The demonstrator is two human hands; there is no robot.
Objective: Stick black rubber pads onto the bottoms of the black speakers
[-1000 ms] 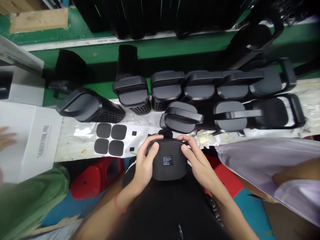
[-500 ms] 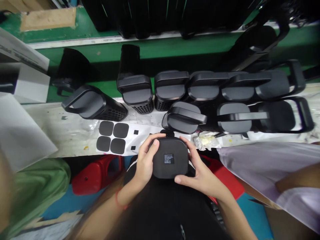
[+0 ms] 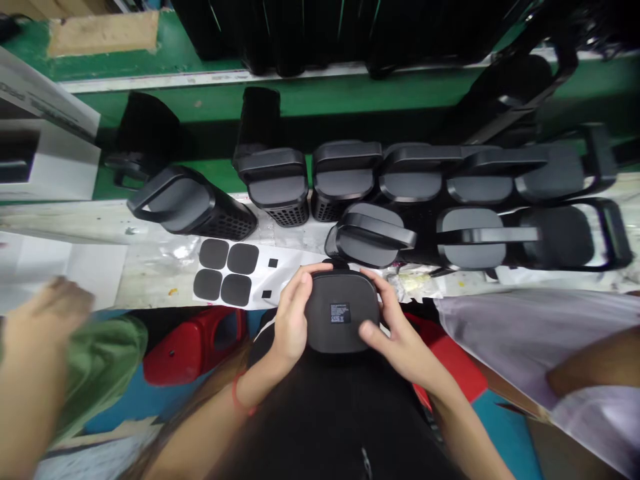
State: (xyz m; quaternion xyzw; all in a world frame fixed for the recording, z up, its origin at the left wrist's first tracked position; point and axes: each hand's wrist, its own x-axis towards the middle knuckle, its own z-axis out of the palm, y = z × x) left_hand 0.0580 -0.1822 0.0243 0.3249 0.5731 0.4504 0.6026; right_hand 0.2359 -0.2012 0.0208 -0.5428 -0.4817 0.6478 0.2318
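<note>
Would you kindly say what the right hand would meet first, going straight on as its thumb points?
Probably the black device itself, whose printed label lies roughly in line; whether the right hand's thumb touches that face is unclear.

Tabletop [image 3: 143, 267]: bright; glare on plastic film [image 3: 179, 251] toward left end.
Green surface [image 3: 200, 107]: dim, shadow-banded beyond tabletop's far edge.
Held unit [image 3: 323, 337]: evenly lit; label [image 3: 341, 313] print unreadable.
Co-worker's hand [image 3: 50, 303]: motion-blurred, tabletop's left end.
Right-end handle [image 3: 619, 233]: stretched by wide-angle distortion.
</note>
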